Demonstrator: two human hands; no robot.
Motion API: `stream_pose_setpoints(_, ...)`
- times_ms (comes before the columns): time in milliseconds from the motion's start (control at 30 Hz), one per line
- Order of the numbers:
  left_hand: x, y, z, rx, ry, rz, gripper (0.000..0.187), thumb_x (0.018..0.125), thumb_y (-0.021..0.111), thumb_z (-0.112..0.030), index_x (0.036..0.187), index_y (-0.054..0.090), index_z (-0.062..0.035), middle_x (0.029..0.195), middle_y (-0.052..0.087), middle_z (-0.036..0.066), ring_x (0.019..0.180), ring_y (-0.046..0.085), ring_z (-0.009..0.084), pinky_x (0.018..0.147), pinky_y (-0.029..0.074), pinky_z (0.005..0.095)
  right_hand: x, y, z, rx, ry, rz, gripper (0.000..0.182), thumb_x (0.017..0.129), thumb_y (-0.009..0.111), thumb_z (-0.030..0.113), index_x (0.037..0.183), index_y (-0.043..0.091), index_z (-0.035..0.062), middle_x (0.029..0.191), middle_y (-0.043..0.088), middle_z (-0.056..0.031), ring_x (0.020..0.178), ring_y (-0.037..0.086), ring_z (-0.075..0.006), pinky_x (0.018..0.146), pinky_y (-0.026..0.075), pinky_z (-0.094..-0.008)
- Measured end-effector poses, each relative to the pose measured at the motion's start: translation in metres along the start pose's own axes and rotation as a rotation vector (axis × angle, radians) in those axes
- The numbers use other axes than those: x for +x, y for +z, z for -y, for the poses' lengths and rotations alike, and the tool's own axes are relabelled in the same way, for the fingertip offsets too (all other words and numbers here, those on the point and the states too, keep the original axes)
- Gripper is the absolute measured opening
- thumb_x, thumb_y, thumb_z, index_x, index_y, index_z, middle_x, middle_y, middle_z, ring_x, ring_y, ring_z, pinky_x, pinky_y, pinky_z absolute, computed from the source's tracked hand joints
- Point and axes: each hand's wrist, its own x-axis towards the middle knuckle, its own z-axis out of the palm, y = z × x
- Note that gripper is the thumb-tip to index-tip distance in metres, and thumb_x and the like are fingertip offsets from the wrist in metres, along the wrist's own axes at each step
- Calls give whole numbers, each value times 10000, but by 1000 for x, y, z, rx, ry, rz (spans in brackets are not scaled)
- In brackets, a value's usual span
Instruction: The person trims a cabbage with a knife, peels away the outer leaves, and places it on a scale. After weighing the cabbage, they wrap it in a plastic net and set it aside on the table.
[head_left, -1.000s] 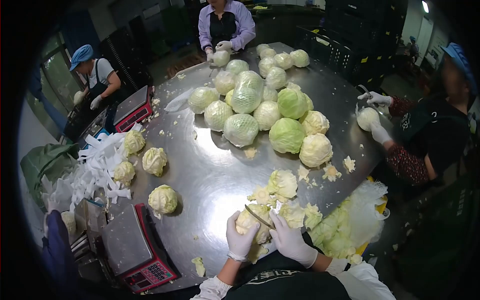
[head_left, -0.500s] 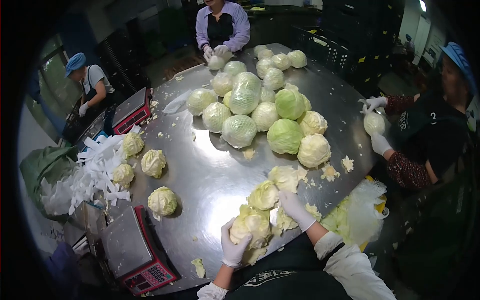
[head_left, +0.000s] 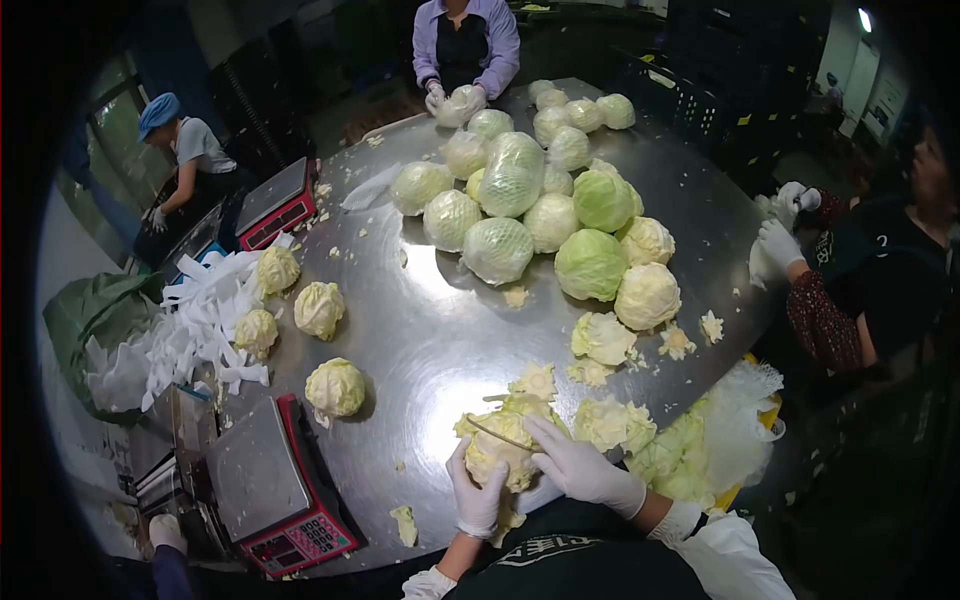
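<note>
My left hand [head_left: 478,492], in a white glove, is wrapped around the near left side of a pale, leafy cabbage [head_left: 492,462] on the metal table. My right hand [head_left: 580,468], gloved too, is closed at the cabbage's right side. From its fingers a thin, dark strip like a knife blade [head_left: 500,432] lies across the top of the cabbage; its handle is hidden in the hand. Torn cabbage leaves [head_left: 603,422] lie just beyond my right hand, and a loose leaf [head_left: 404,525] lies left of my left hand.
Several cabbages, some in net wrap [head_left: 497,252], are heaped mid-table [head_left: 420,345]. A red scale [head_left: 262,468] stands at left, near white foam nets [head_left: 205,325]. Leaves fill a bag [head_left: 705,440] at right. Co-workers stand around; another gloved hand [head_left: 168,533] shows lower left.
My right hand has moved left from the loose leaves to the cabbage, and the thin blade now shows. Another person's hand has appeared lower left. The view has shifted slightly.
</note>
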Motion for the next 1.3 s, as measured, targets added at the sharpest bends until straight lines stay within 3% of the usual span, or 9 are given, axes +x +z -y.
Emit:
stream_pose_setpoints(267,1,-5,14,35,18,-12,688,840,790,-164,1400,426,1,1324,421,143,1264,453,252,1107,372,389,26,22,-49,180,-139,-330,439,1028,499,290,1388,518,40,1198,647,-210,927,669,-392,789,539,-446)
stream_pose_setpoints(367,4,-5,11,3,20,5,692,839,790,-166,1400,422,2,1316,439,145,1255,465,256,1103,378,391,31,9,-48,663,353,-16,444,1015,552,309,1356,543,26,1142,654,-202,932,657,-300,816,525,-389)
stream_pose_setpoints(433,0,-5,11,-3,-1,-13,696,841,790,-170,1400,414,2,1323,449,148,1253,472,253,1100,383,392,30,16,-43,417,-168,-259,489,951,670,334,1309,583,12,1005,672,-177,878,627,-220,806,510,-338)
stream_pose_setpoints(633,-2,0,-8,-1,4,31,698,826,808,-160,1376,412,7,1310,464,152,1222,495,241,1073,414,375,32,-8,-38,319,-56,-109,460,801,831,294,1121,685,-3,819,677,-103,768,653,-201,756,528,-326)
stream_pose_setpoints(767,-2,3,-10,69,31,62,706,812,824,-154,1362,412,8,1300,471,152,1207,505,235,1059,426,367,29,-15,-46,206,29,9,309,834,770,283,979,707,17,757,654,-132,666,631,-209,671,520,-323)
stream_pose_setpoints(833,0,4,1,115,55,64,715,805,825,-146,1359,401,8,1290,480,152,1199,509,230,1054,432,370,25,0,-50,-39,-203,-258,210,851,728,222,922,716,25,683,628,-125,633,630,-162,629,518,-297)
stream_pose_setpoints(967,-6,-5,-1,147,61,109,727,800,825,-137,1361,386,10,1273,494,151,1201,515,231,1049,440,378,25,8,-91,254,-30,-433,179,856,705,190,946,729,37,701,656,-115,657,653,-153,630,522,-282)
stream_pose_setpoints(1033,-9,-14,3,11,35,108,736,792,826,-129,1359,379,11,1253,510,147,1183,539,232,1021,466,374,29,-16,-104,315,392,-393,259,837,740,202,1042,723,45,835,702,-118,717,675,-176,666,534,-298)
stream_pose_setpoints(1300,6,-7,-29,192,-7,93,692,750,890,-204,1205,409,-3,1135,575,162,1046,619,215,902,534,349,25,-5,-45,219,-217,-108,418,786,819,321,1098,716,63,945,696,-130,811,682,-286,752,545,-362)
